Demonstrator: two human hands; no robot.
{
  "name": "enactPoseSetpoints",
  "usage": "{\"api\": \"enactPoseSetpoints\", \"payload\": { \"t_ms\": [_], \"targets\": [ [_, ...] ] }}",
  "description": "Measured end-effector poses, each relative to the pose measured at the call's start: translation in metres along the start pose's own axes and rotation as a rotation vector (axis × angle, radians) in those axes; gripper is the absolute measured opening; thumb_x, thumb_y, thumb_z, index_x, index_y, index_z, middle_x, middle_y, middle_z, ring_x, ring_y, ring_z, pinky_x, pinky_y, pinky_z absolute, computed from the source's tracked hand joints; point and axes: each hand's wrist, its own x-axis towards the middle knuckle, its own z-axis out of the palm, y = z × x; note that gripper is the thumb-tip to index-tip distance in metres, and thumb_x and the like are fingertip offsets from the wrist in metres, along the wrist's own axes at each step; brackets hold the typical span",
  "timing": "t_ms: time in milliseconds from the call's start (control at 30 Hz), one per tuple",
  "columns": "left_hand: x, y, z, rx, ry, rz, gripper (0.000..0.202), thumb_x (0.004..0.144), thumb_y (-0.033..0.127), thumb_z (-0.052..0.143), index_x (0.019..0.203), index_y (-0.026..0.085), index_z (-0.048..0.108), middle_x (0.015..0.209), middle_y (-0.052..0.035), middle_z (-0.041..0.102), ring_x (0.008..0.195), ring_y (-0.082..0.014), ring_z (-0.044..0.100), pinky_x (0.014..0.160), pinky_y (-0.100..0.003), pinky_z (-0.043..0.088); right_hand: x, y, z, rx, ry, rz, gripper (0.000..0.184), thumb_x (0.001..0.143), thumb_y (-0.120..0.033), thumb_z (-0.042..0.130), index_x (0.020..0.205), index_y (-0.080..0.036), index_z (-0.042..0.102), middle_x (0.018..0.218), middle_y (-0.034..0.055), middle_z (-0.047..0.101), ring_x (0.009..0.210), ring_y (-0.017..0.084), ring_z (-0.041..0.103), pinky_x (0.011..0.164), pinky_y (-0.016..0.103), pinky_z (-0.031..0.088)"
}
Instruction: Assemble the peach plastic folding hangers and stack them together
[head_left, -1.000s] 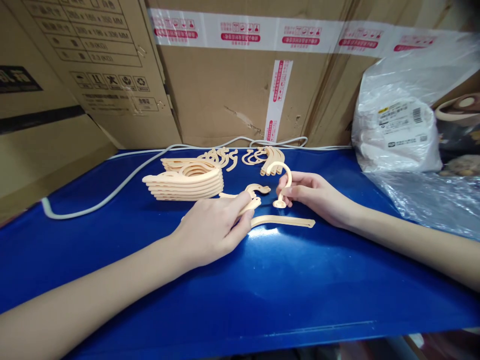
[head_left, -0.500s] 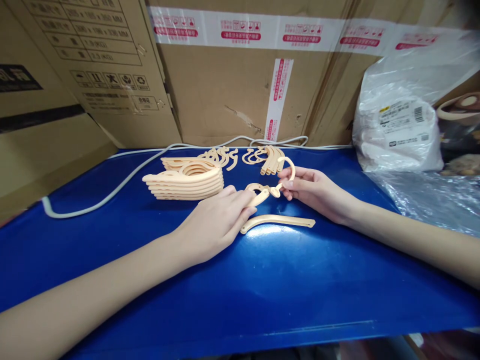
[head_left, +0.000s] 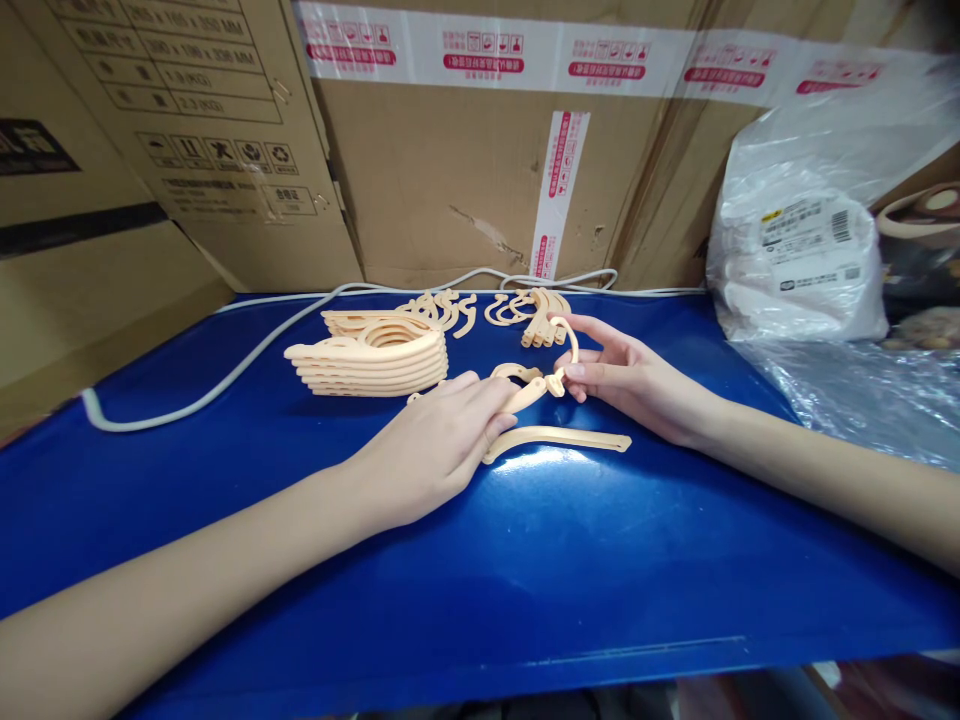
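Observation:
My left hand [head_left: 442, 440] is closed over a cream plastic hanger arm [head_left: 526, 397], whose rounded end pokes out past my fingers. My right hand [head_left: 630, 375] pinches a cream hanger hook [head_left: 575, 345] by its lower stem. The hook's flat base sits right beside the tip of the arm; whether they touch I cannot tell. Behind my left fingers shows another curved cream piece [head_left: 517, 371], partly hidden. A second hanger arm [head_left: 570, 437] lies on the blue table just in front of my left fingertips.
Left of my hands is a stack of cream hangers [head_left: 367, 360]. Loose hooks [head_left: 442, 308] and a bundle of hanger arms [head_left: 545, 318] lie farther back. A white cable [head_left: 247, 375] runs along the table's rear, before cardboard boxes [head_left: 465, 180]. A plastic-wrapped parcel [head_left: 802, 250] stands right.
My right hand has turned the hook slightly and brought its base closer to the arm's end. My right index finger has stretched up along the hook's curve. The left hand has barely moved.

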Motion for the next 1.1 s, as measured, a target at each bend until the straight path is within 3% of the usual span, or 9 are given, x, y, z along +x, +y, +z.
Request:
{"api": "enactPoseSetpoints", "payload": {
  "t_ms": [133,233,633,1100],
  "targets": [
    [-0.002,-0.001,0.001,0.015,0.004,0.016,0.027,0.104,0.028,0.027,0.108,0.017,0.052,0.093,-0.0054,0.058,0.084,-0.0199,0.052,0.072,-0.031,0.04,0.001,0.001,0.001,-0.015,-0.018,-0.019,0.062,0.073,-0.023,0.076,0.13,-0.024,0.052,0.086,-0.0021,0.066,0.076,0.012,0.058,0.067,0.027,0.044],
    [-0.003,-0.003,0.003,0.036,0.016,0.039,0.028,0.104,0.027,0.028,0.113,0.016,0.052,0.098,-0.0067,0.059,0.088,-0.0209,0.053,0.075,-0.033,0.042,0.001,0.001,0.002,-0.016,-0.051,-0.018,0.058,0.074,-0.022,0.075,0.128,-0.022,0.053,0.084,-0.0022,0.065,0.071,0.011,0.057,0.066,0.027,0.044],
    [-0.006,-0.002,0.01,0.297,0.176,0.209,0.026,0.101,0.017,0.036,0.111,0.007,0.058,0.096,-0.0106,0.065,0.086,-0.024,0.059,0.076,-0.036,0.047,-0.001,0.003,0.001,-0.042,-0.078,-0.008,0.057,0.077,-0.022,0.075,0.129,-0.019,0.053,0.077,-0.0038,0.064,0.067,0.01,0.055,0.07,0.026,0.044],
    [-0.005,-0.001,0.012,0.431,0.173,0.27,0.027,0.1,0.017,0.039,0.112,0.007,0.061,0.097,-0.011,0.068,0.088,-0.026,0.062,0.075,-0.037,0.049,-0.001,0.004,0.001,-0.11,-0.09,-0.039,0.062,0.08,-0.016,0.07,0.138,-0.018,0.048,0.075,-0.0058,0.061,0.072,0.01,0.055,0.077,0.027,0.045]
  ]
}}
